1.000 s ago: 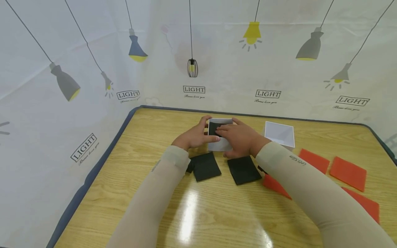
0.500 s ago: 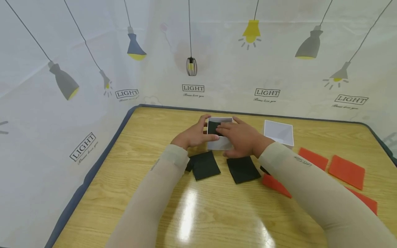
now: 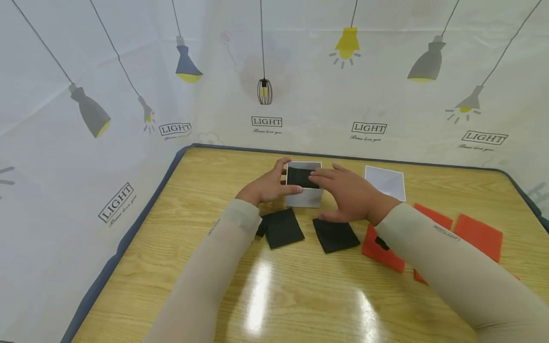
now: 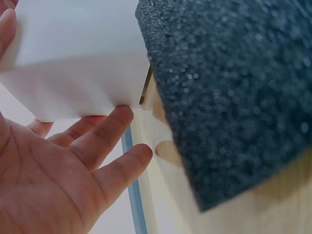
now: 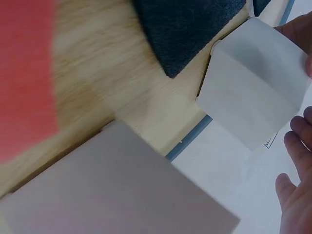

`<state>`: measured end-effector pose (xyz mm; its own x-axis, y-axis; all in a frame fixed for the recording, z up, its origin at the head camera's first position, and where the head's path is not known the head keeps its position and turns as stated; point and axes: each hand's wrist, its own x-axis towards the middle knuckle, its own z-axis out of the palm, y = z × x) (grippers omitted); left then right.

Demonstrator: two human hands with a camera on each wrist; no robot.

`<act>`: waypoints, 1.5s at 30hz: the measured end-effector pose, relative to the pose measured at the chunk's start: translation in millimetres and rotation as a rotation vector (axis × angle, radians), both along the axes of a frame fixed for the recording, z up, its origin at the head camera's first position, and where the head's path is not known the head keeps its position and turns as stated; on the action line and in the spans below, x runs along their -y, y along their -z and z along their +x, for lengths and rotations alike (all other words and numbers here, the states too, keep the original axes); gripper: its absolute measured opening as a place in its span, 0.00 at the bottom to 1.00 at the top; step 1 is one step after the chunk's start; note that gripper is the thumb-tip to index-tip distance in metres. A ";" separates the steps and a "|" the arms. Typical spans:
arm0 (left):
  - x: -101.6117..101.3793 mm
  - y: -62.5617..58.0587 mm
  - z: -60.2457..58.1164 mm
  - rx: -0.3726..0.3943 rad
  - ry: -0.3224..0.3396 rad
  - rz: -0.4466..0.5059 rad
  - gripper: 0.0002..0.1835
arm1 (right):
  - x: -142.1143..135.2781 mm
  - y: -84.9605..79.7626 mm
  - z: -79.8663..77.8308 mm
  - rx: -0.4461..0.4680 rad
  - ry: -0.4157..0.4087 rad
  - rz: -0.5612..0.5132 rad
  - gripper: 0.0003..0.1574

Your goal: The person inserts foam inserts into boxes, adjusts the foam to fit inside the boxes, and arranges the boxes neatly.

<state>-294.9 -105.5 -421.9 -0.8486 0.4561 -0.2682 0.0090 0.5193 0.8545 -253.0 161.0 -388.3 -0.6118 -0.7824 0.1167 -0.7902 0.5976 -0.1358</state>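
A small white open-topped box (image 3: 303, 199) stands at the back middle of the table. My left hand (image 3: 270, 186) grips its left side, thumb across the front rim. In the left wrist view, the fingers of that left hand (image 4: 63, 165) lie along the wall of the white box (image 4: 73, 87). Inside the box is a black square sheet (image 3: 299, 176). My right hand (image 3: 349, 193) is at the right rim, fingers extended and holding nothing. Two more black sheets lie before the box, one at left (image 3: 285, 229) and one at right (image 3: 336, 237); up close, the left sheet (image 4: 234, 97) looks like foam.
A second white box (image 3: 384, 183) stands to the right, near the right forearm. Several red square sheets, such as one at the right (image 3: 479, 233) and one partly under the forearm (image 3: 383, 255), lie on the wooden table (image 3: 309, 290). A printed cloth wall (image 3: 317, 95) rises behind.
My right hand has lifted back from the box and shifted right, uncovering more of the black sheet inside. The left hand keeps its hold on the box.
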 end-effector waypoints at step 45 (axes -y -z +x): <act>-1.3 -2.5 4.3 0.007 -0.025 0.016 0.57 | -47.3 40.1 52.6 0.240 0.181 0.058 0.61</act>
<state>-290.7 -104.2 -419.4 -0.8577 0.4393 -0.2672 -0.0097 0.5058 0.8626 -200.4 208.3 -428.3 -0.7463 -0.6595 -0.0896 -0.6197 0.7377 -0.2679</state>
